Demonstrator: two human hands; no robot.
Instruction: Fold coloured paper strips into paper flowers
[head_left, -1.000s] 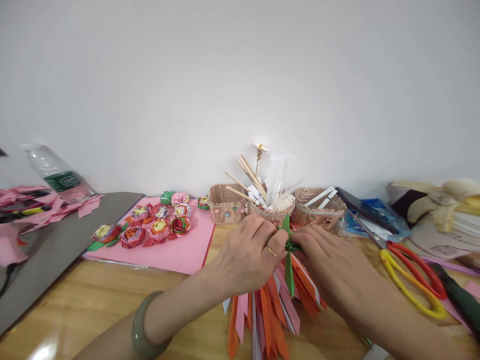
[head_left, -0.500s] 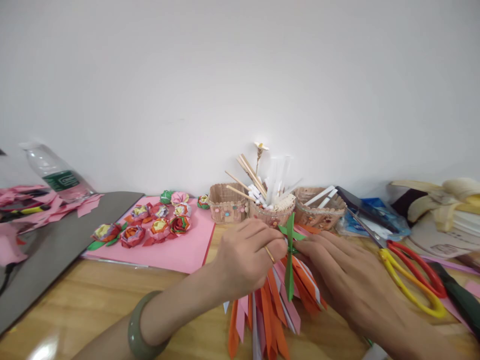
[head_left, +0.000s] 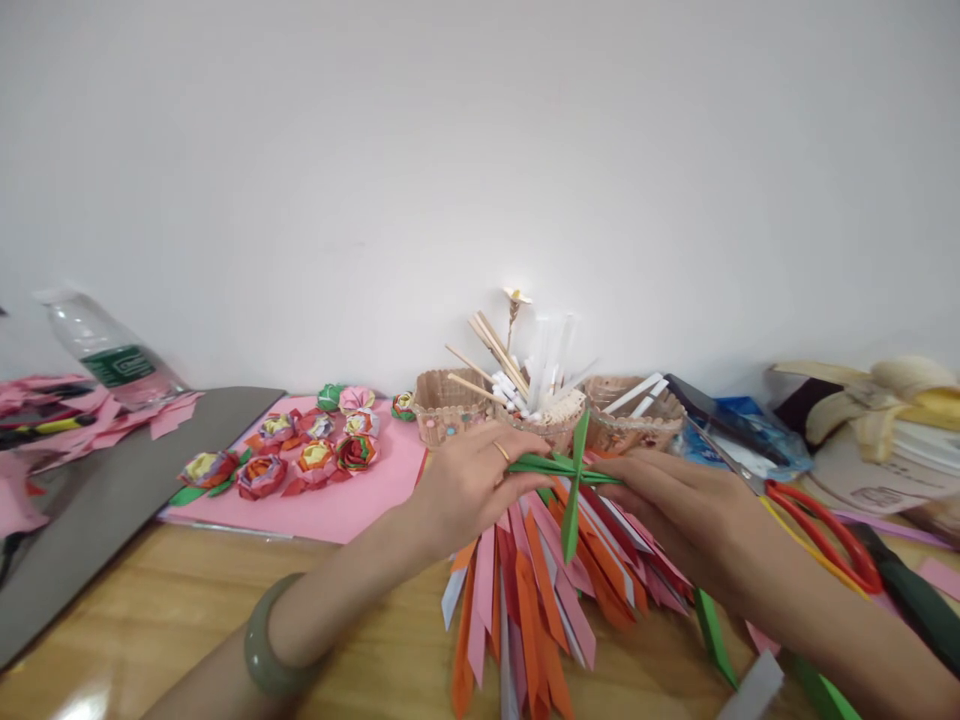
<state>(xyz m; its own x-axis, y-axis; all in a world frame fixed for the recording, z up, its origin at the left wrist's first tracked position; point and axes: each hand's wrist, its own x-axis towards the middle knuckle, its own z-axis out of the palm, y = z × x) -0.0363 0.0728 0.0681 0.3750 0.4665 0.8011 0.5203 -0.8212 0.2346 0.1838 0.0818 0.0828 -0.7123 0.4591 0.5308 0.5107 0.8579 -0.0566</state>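
Observation:
Between my two hands is a bundle of folded green paper strips (head_left: 576, 480), lying crosswise with one strip upright across the middle. My left hand (head_left: 469, 480), with a ring on a finger, pinches its left end. At the other end, the fingers of my right hand (head_left: 667, 490) are closed on the strips. Below the hands, many folded paper strips (head_left: 525, 620) in orange, pink, red and pale lilac fan out on the wooden table (head_left: 360, 630). A loose green strip (head_left: 714, 635) lies under my right forearm.
Folded paper flowers (head_left: 315, 460) lie on a pink sheet (head_left: 390, 500) at the left. Small decorated baskets (head_left: 450, 408) with sticks stand by the wall. Red-and-yellow scissors (head_left: 825, 530) and a banana peel (head_left: 832, 415) are right; a bottle (head_left: 112, 345) stands left.
My hands have moved apart, and more of the green strips shows between them. My left fingers have opened out from a tighter curl. More of the coloured strips and the loose green one are visible.

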